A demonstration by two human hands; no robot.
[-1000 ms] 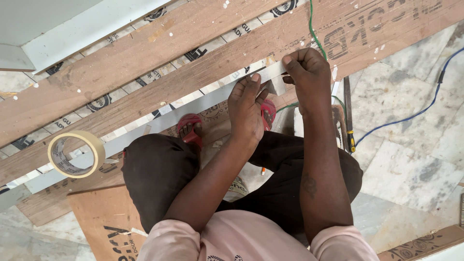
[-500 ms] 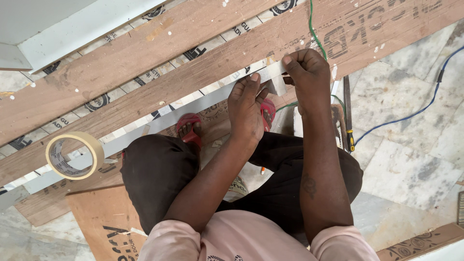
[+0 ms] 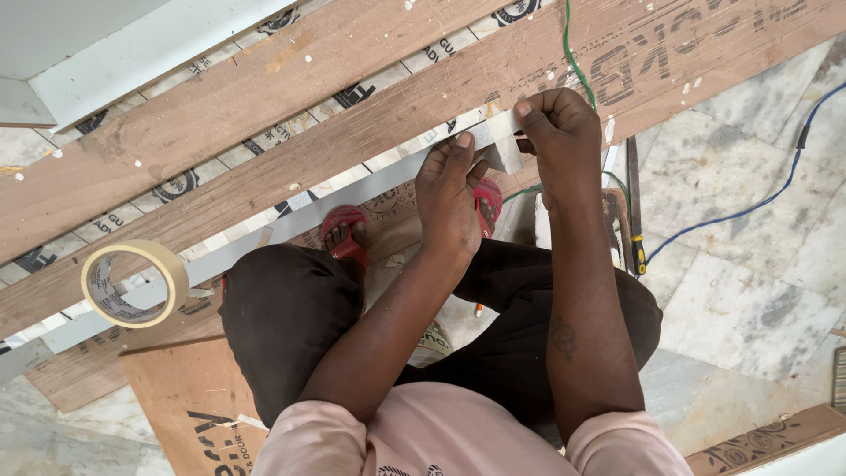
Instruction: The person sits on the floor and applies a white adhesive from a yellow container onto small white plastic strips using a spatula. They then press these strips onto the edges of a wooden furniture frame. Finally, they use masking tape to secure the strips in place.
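Down near the middle of the view, both hands are working on a long grey strip [image 3: 352, 189] that is running diagonally from about eight o'clock up toward one o'clock, lying along the lower edge of a wooden plank [image 3: 370, 132]. The left hand [image 3: 449, 198] is lying palm-down on the strip, fingers stretched out flat and pressing it, not closed around anything. The right hand [image 3: 560, 137] is sitting just at two o'clock from the left one, curled into a loose fist, with its fingertips pinching the end of the strip where a short flap is folding down. The two hands are almost touching.

A green wire [image 3: 573, 53] is running from twelve o'clock down behind the right hand. At nine o'clock a roll of masking tape [image 3: 132, 284] is resting on the strip and the boards, well apart from the hands. A second, wider plank [image 3: 220, 84] is lying parallel at eleven o'clock. At three o'clock a screwdriver with a yellow and black handle [image 3: 636, 238] is lying on the marble floor [image 3: 740, 300], and a blue cable [image 3: 749, 207] is curving away beyond it. Red sandals [image 3: 344, 231] are showing just below the strip, beside the person's bent knees. At seven o'clock a cardboard sheet [image 3: 176, 397] is lying on the floor.
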